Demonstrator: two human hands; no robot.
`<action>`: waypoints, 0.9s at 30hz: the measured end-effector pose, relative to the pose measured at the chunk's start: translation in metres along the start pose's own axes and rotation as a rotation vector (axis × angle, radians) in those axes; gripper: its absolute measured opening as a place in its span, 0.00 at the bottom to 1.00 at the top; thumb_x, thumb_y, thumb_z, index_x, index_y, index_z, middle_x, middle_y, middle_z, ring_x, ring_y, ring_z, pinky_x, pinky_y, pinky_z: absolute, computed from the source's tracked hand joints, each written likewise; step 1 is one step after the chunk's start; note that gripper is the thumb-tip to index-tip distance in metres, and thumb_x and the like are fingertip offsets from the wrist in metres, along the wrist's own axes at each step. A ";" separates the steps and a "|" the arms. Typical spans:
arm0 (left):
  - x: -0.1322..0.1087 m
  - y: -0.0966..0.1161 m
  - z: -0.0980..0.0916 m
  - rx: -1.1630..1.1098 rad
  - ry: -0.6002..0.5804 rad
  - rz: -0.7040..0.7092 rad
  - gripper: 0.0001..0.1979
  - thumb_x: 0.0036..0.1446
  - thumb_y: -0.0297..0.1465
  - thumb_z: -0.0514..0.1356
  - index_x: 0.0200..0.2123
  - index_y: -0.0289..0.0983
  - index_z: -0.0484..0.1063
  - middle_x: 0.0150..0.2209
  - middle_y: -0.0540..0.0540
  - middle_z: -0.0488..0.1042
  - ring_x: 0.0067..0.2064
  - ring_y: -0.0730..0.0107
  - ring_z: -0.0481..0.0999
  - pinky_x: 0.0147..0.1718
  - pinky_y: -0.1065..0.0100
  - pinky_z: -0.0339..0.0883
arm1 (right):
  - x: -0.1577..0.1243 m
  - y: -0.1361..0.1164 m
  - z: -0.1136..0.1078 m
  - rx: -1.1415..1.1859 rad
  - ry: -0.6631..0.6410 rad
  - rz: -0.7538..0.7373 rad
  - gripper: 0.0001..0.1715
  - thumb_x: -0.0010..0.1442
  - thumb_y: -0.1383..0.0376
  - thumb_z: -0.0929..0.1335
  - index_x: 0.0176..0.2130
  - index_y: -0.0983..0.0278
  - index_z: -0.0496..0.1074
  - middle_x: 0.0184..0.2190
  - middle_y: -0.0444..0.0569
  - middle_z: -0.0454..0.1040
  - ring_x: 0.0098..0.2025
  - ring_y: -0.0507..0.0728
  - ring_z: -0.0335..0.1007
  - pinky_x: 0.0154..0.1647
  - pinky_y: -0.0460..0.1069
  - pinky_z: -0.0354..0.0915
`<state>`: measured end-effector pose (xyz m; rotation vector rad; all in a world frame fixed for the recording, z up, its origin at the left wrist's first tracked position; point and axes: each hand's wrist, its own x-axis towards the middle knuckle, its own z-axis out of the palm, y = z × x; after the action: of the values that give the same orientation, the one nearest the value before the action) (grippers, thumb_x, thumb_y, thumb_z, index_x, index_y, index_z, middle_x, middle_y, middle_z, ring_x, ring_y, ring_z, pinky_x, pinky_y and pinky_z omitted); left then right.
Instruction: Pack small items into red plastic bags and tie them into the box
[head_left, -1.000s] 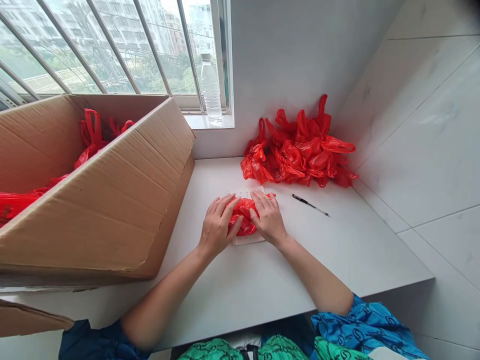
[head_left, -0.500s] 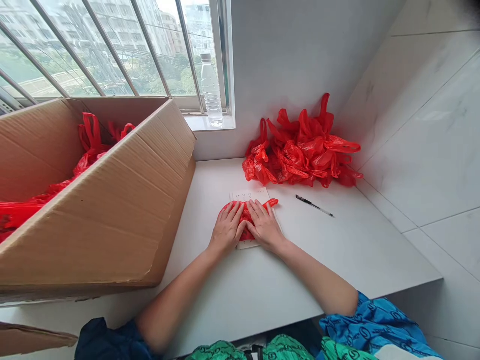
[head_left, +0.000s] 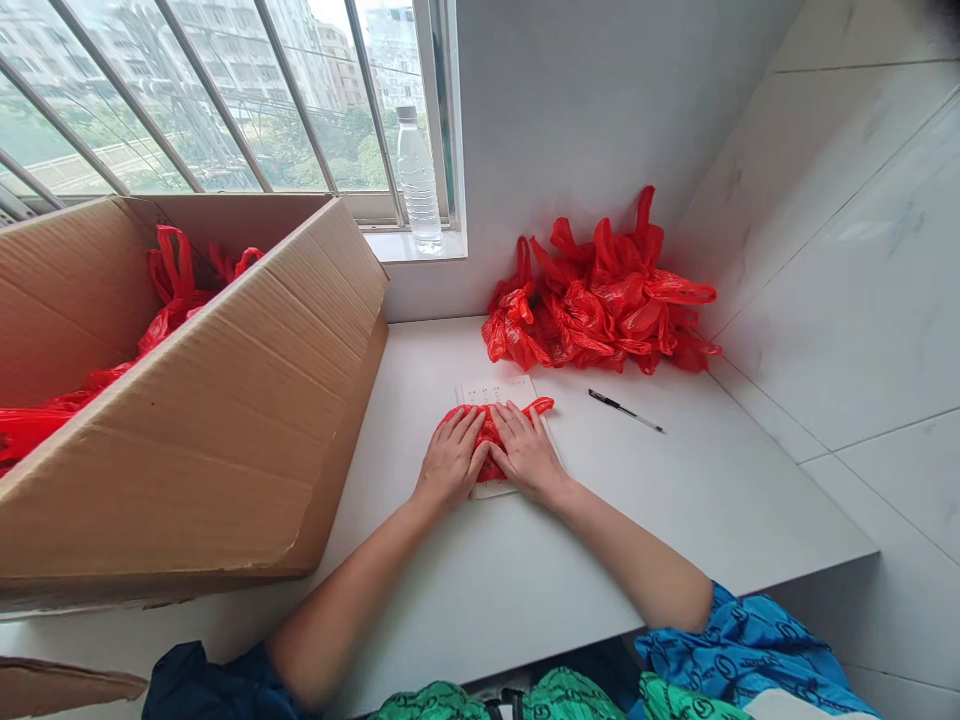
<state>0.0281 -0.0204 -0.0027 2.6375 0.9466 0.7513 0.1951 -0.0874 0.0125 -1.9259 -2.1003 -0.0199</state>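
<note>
**Both Hands Pressing a Red Bag Flat on the Sheet**

**Position.** The bag lies on the white counter, at centre, on top of a printed sheet. Most of the bag is covered by the hands. A red strip shows between them, and one handle end sticks out to the right, past the right hand.

**Hands.** The left hand and the right hand lie palm down, side by side on the bag, with the thumbs close at the middle. The fingers of each hand are straight and held nearly together, pointing away from the person. Neither hand pinches or grips; both bear down flat.

**Change.** One second ago the hands sat further apart, cupped against the two sides of a puffed, bunched bag. They have since closed in and moved on top of it. The bag is now lower and wider, and its handle end has come out at the right. Over the last half second the hands have hardly moved. By this reading, the bag is held squashed down, with the air pushed out of it.

**Surroundings.** A pen lies to the right, well apart from the hands. A pile of red bags sits in the far corner. An open box at left holds more red bags. A bottle stands on the sill.
</note>
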 end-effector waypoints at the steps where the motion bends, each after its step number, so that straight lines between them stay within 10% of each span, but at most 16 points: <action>1: 0.000 0.000 0.000 -0.003 0.000 0.000 0.26 0.71 0.39 0.45 0.67 0.36 0.59 0.67 0.43 0.61 0.70 0.56 0.55 0.67 0.49 0.55 | 0.000 0.000 0.000 0.003 0.003 -0.001 0.35 0.72 0.54 0.54 0.70 0.69 0.51 0.71 0.54 0.51 0.73 0.64 0.41 0.71 0.66 0.40; 27: 0.003 -0.002 -0.010 -0.202 0.053 -0.048 0.20 0.68 0.39 0.49 0.57 0.39 0.70 0.58 0.43 0.72 0.63 0.57 0.67 0.61 0.51 0.63 | 0.001 0.004 -0.004 0.104 0.046 -0.046 0.34 0.71 0.53 0.57 0.70 0.64 0.53 0.68 0.54 0.58 0.71 0.63 0.49 0.70 0.64 0.45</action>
<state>0.0238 -0.0163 0.0063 2.4242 0.8934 0.8604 0.1997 -0.0865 0.0154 -1.8004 -2.0738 0.0345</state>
